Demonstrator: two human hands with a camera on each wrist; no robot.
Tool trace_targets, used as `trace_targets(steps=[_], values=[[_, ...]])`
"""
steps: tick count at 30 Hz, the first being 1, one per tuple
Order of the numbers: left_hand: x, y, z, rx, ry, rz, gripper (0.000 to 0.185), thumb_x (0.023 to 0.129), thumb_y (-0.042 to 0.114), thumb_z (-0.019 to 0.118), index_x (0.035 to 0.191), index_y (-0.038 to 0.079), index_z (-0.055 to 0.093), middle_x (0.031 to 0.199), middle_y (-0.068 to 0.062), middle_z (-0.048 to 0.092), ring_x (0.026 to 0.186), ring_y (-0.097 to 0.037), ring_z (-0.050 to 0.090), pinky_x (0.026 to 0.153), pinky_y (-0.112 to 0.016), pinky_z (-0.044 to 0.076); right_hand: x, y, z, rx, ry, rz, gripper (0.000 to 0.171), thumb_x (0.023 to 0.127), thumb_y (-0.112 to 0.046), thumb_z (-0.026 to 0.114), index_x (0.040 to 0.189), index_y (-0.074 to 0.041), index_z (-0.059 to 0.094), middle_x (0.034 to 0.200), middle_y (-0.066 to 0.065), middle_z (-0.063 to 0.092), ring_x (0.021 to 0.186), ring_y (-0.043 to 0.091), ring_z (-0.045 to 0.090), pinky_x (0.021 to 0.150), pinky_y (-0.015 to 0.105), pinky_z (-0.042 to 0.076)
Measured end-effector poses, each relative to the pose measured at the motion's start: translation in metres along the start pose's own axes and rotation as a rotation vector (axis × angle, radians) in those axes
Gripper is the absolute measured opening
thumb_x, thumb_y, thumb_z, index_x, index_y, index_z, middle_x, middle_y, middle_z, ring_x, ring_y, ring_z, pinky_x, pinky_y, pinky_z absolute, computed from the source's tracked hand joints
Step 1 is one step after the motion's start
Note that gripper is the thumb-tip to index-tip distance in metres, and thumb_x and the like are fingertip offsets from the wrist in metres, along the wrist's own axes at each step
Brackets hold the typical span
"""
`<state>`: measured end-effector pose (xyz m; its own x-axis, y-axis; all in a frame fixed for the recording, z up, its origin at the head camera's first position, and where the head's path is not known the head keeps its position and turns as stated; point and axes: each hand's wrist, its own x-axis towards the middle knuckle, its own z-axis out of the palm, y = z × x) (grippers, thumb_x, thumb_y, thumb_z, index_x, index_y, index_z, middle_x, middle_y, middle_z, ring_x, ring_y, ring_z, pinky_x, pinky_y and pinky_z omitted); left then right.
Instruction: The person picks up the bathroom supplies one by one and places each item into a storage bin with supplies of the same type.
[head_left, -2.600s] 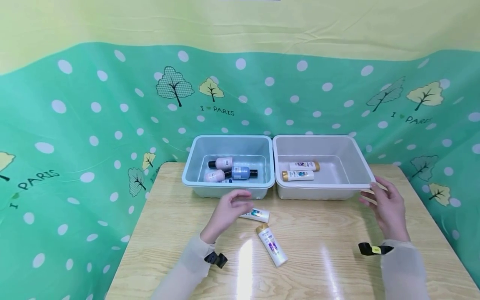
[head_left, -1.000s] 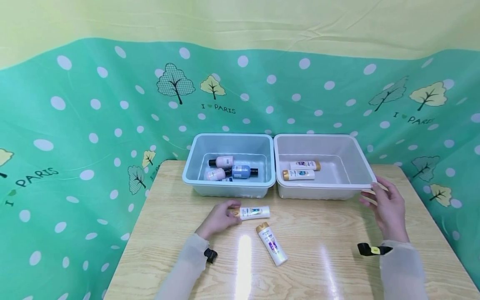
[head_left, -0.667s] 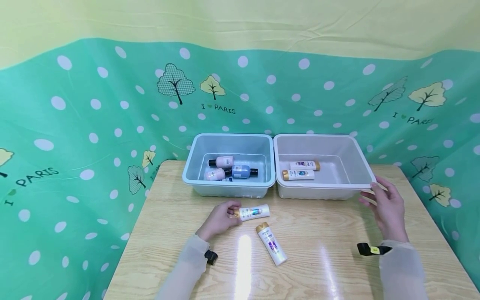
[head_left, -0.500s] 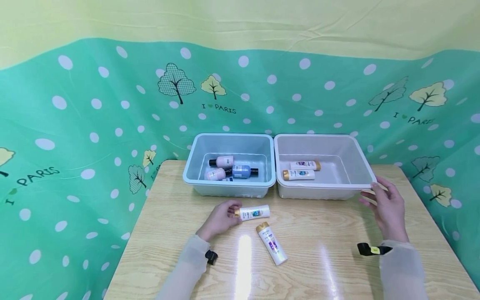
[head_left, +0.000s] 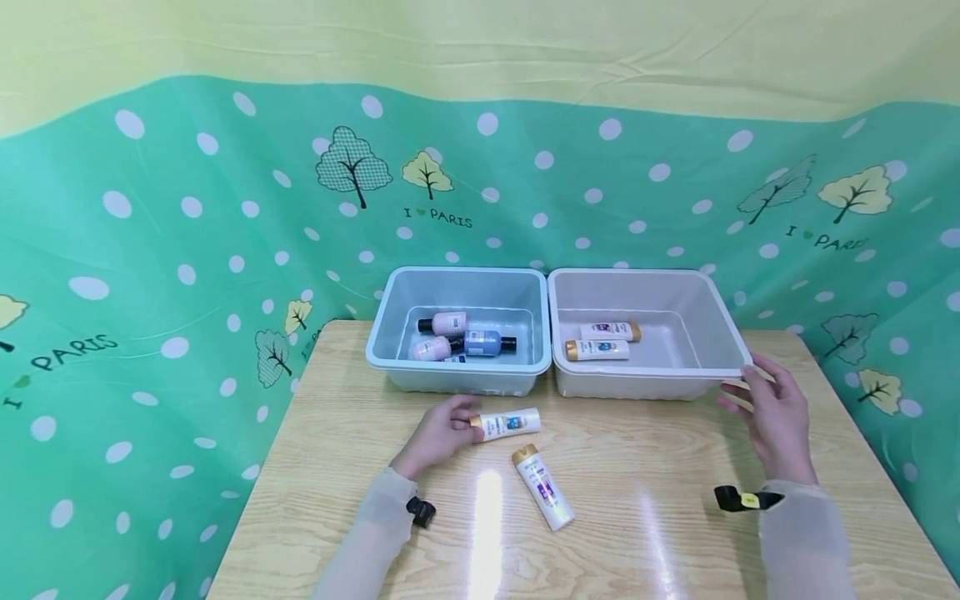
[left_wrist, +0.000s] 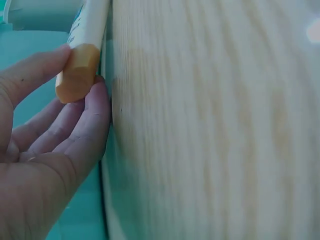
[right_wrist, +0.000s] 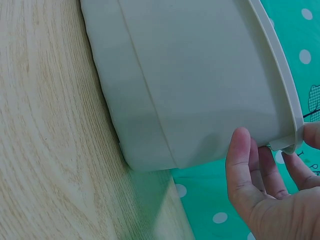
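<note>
In the head view, my left hand (head_left: 438, 434) pinches the gold cap of a white shampoo bottle (head_left: 512, 423) lying on the table in front of the bins. The left wrist view shows the thumb on one side of the cap (left_wrist: 78, 75) and fingertips on the other. A second white shampoo bottle (head_left: 543, 488) with a gold cap lies slanted nearer the person. At the front right corner of the light grey bin (head_left: 637, 385), my right hand (head_left: 776, 417) grips the rim between thumb and forefinger. In the right wrist view, the other fingers are beside the bin wall.
A blue bin (head_left: 457, 382) stands left of the grey one, holding pink bottles (head_left: 450, 323) and a blue bottle (head_left: 482, 342) with black caps. Two white bottles (head_left: 604, 350) lie inside the grey bin. A patterned green cloth (head_left: 600, 200) hangs behind the wooden table (head_left: 637, 467).
My left hand has come down onto the upper bottle's cap, and that bottle has rolled and tilted slightly. The right hand stays on the grey bin's corner.
</note>
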<state>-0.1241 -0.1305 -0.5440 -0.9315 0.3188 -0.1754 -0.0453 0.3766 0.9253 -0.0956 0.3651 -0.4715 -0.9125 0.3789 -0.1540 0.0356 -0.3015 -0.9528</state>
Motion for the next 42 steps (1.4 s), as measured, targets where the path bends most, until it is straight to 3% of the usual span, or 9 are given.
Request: trace_targets(steps=[9, 14, 21, 25, 30, 42], values=[[-0.001, -0.005, 0.003, -0.158, 0.056, -0.055, 0.061, 0.081, 0.012, 0.085, 0.135, 0.002, 0.058, 0.108, -0.012, 0.065, 0.096, -0.024, 0.064, 0.079, -0.034, 0.059, 0.001, 0.0, 0.0, -0.031, 0.013, 0.012, 0.055, 0.096, -0.028, 0.069, 0.146, -0.017, 0.049, 0.123, 0.002, 0.055, 0.092, 0.019, 0.07, 0.073, 0.034, 0.06], [-0.001, -0.003, 0.001, -0.308, 0.027, -0.1, 0.058, 0.082, 0.009, 0.084, 0.132, -0.001, 0.058, 0.104, -0.015, 0.064, 0.091, -0.024, 0.068, 0.08, -0.035, 0.06, 0.001, 0.0, 0.0, -0.033, 0.018, 0.017, 0.055, 0.096, -0.028, 0.069, 0.146, -0.017, 0.048, 0.122, 0.002, 0.054, 0.091, 0.018, 0.07, 0.073, 0.034, 0.06], [-0.003, 0.006, 0.004, -0.501, -0.02, -0.077, 0.05, 0.087, -0.002, 0.075, 0.132, -0.01, 0.054, 0.101, -0.018, 0.068, 0.092, -0.029, 0.071, 0.085, -0.039, 0.058, 0.002, 0.0, 0.0, -0.026, 0.018, 0.015, 0.054, 0.096, -0.027, 0.069, 0.145, -0.016, 0.049, 0.122, 0.003, 0.054, 0.09, 0.019, 0.071, 0.073, 0.034, 0.06], [-0.004, 0.016, 0.006, -0.553, -0.037, -0.07, 0.047, 0.088, -0.003, 0.074, 0.13, -0.011, 0.056, 0.104, -0.02, 0.069, 0.095, -0.029, 0.071, 0.087, -0.039, 0.057, 0.002, 0.001, 0.0, -0.026, 0.018, 0.014, 0.055, 0.096, -0.027, 0.069, 0.146, -0.016, 0.048, 0.122, 0.002, 0.054, 0.09, 0.018, 0.07, 0.073, 0.034, 0.06], [-0.008, 0.034, 0.01, -0.532, -0.044, -0.055, 0.042, 0.087, 0.001, 0.077, 0.125, -0.007, 0.062, 0.111, -0.021, 0.068, 0.099, -0.03, 0.07, 0.087, -0.039, 0.057, 0.001, 0.001, 0.0, -0.014, 0.014, 0.014, 0.054, 0.096, -0.026, 0.069, 0.145, -0.016, 0.049, 0.122, 0.002, 0.054, 0.09, 0.018, 0.071, 0.073, 0.034, 0.06], [-0.014, 0.084, 0.012, -0.595, -0.095, 0.037, 0.039, 0.087, -0.003, 0.074, 0.123, -0.009, 0.061, 0.11, -0.021, 0.068, 0.096, -0.028, 0.07, 0.088, -0.043, 0.057, -0.001, 0.001, 0.0, -0.007, -0.006, -0.01, 0.052, 0.097, -0.025, 0.069, 0.144, -0.015, 0.05, 0.124, 0.004, 0.056, 0.091, 0.02, 0.071, 0.074, 0.034, 0.059]])
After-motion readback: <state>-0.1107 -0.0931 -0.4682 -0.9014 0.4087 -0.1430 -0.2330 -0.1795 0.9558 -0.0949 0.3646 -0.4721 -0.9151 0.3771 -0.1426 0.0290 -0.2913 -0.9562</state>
